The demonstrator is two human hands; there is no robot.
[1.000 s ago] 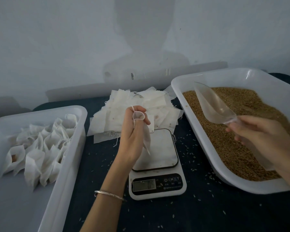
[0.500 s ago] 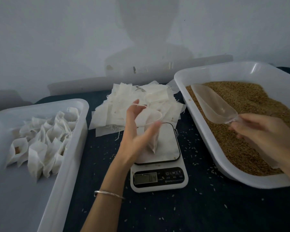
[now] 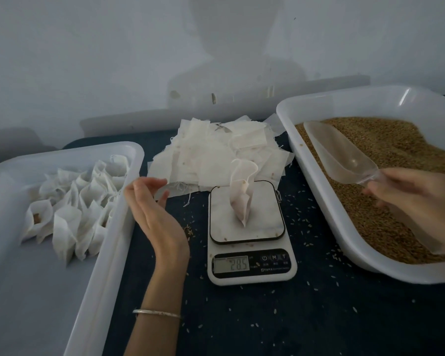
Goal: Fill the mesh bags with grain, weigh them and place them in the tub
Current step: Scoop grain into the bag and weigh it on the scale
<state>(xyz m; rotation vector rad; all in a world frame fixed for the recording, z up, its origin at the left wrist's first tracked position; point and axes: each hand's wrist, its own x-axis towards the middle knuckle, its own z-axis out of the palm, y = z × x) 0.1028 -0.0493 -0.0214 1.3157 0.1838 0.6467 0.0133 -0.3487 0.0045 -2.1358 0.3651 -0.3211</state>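
Right hand (image 3: 406, 199): fingers curled round the handle of the clear scoop (image 3: 339, 155); bowl empty, held over the grain (image 3: 396, 160) in the right-hand tray (image 3: 293, 109), at 3 o'clock from the scale (image 3: 249, 235).

Left hand (image 3: 154, 214): fingers relaxed and spread, holding nothing, at 9 o'clock from the scale, just beside the tub (image 3: 108, 253).

Bag (image 3: 242, 196): upright on the scale plate, mouth open at the top, untouched. Display appears to read 285.

Handling, as judged: light, soft, limp mesh; prone to tipping and spilling through the open mouth. Pinch at the top edges, gathering the mouth closed; avoid squeezing the lower, filled part.

Change from half a second ago: bag released from the left hand onto the plate; left hand withdrawn toward 9 o'clock. Scoop grip unchanged.

Empty bags (image 3: 211, 152) stacked at 12 o'clock from the scale; filled ones (image 3: 72, 201) in the tub.
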